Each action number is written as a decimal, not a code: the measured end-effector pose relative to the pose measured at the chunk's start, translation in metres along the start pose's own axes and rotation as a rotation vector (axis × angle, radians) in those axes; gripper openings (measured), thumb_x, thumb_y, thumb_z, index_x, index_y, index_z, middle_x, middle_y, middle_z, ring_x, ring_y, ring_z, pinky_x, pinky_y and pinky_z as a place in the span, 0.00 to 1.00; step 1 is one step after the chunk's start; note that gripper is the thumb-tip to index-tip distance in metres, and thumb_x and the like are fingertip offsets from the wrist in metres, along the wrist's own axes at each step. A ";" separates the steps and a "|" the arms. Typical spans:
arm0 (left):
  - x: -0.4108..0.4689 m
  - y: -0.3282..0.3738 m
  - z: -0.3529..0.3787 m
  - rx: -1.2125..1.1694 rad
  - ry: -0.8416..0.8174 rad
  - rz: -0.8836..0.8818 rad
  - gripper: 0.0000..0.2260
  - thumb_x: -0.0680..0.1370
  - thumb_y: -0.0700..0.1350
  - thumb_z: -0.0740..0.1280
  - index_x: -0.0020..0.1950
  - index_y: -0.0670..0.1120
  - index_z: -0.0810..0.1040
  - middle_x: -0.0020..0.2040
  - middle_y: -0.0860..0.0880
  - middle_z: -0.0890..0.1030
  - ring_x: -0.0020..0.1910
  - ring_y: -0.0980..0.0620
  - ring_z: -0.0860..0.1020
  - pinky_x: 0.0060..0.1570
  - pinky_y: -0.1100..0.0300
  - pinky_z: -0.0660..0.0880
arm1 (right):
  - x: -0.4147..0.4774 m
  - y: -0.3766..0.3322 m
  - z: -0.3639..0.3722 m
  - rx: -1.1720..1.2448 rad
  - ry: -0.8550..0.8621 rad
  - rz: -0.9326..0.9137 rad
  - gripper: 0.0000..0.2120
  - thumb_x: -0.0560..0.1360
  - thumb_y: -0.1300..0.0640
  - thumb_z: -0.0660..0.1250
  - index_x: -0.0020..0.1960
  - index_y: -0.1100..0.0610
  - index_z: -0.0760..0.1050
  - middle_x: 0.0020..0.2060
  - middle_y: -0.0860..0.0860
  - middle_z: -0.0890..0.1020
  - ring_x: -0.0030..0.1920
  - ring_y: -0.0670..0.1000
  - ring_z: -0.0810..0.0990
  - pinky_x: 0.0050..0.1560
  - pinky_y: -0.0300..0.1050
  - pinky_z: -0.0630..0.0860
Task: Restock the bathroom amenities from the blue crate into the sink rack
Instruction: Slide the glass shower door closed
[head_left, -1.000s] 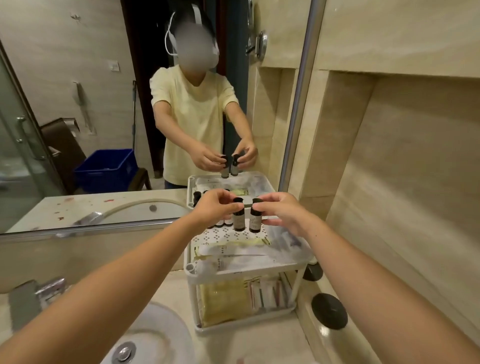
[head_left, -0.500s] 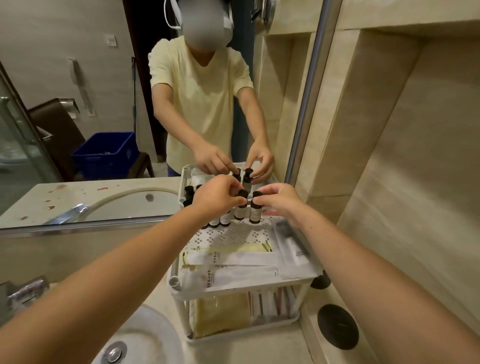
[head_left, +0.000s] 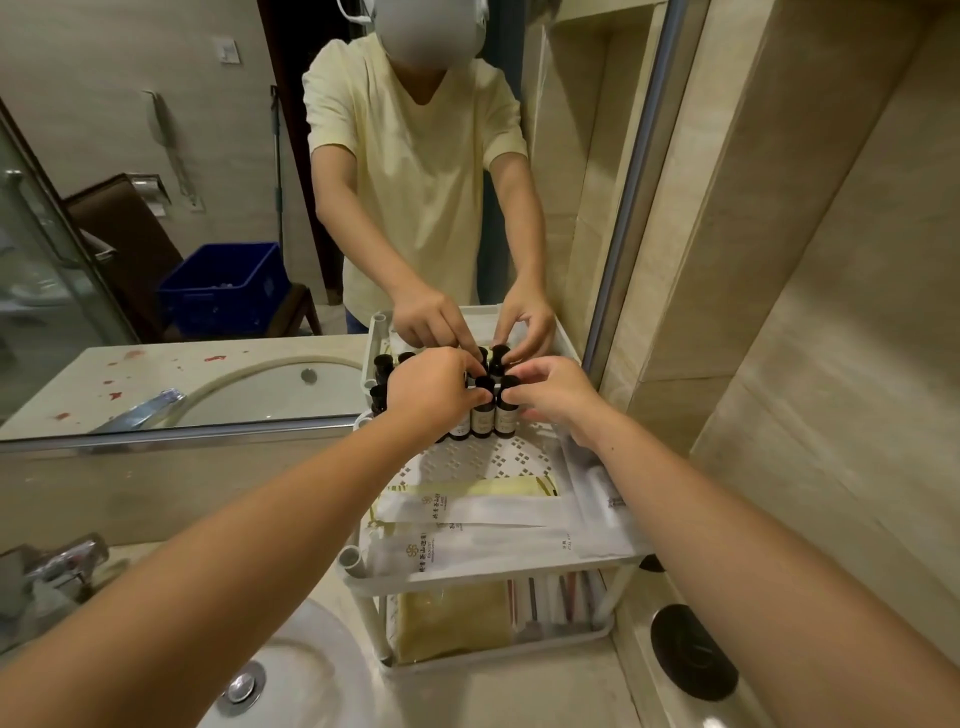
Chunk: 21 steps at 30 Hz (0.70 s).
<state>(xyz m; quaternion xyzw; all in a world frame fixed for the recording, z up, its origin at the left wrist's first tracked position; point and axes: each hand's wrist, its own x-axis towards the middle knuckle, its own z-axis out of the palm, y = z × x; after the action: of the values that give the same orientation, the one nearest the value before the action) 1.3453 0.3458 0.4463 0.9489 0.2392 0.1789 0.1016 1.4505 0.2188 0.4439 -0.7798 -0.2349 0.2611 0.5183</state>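
Here, left hand (head_left: 434, 395) and right hand (head_left: 561, 397) pinch cylindrical black-capped bottles (head_left: 483, 422).

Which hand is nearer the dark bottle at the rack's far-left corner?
Left. The left hand is just right of that corner bottle, pinching the cap of a middle bottle; the right hand pinches the cap of the next bottle, farther right along the row.

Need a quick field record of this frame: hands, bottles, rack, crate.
left hand: pinches cap of dark bottle
right hand: pinches cap of neighbouring bottle
bottle pose: upright, side by side, back of top shelf, by mirror
rack: white, two tiers, beside sink
top shelf front: white sachets
blue crate: seen only in mirror
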 end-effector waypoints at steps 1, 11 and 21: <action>0.000 0.000 0.000 0.008 0.003 -0.002 0.14 0.74 0.58 0.71 0.58 0.57 0.82 0.44 0.55 0.83 0.43 0.55 0.79 0.32 0.60 0.69 | 0.001 0.000 0.001 -0.001 0.002 -0.004 0.15 0.71 0.67 0.74 0.55 0.57 0.80 0.47 0.53 0.83 0.51 0.53 0.83 0.50 0.48 0.82; -0.006 -0.001 -0.004 0.032 0.005 0.007 0.18 0.74 0.56 0.71 0.63 0.56 0.79 0.49 0.55 0.83 0.45 0.53 0.80 0.33 0.60 0.70 | -0.004 -0.003 0.002 -0.051 0.014 -0.036 0.20 0.71 0.69 0.72 0.61 0.59 0.77 0.51 0.53 0.81 0.53 0.52 0.81 0.56 0.52 0.80; -0.042 -0.008 -0.029 -0.164 0.090 -0.094 0.17 0.76 0.54 0.70 0.65 0.56 0.75 0.41 0.58 0.78 0.41 0.58 0.77 0.35 0.59 0.73 | -0.034 -0.013 0.007 -0.048 0.187 -0.135 0.18 0.73 0.62 0.71 0.62 0.54 0.74 0.54 0.50 0.78 0.54 0.49 0.77 0.53 0.46 0.77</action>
<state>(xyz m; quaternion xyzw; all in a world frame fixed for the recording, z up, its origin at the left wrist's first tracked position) 1.2961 0.3347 0.4582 0.9162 0.2722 0.2354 0.1765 1.4188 0.2060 0.4591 -0.7952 -0.2439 0.1460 0.5356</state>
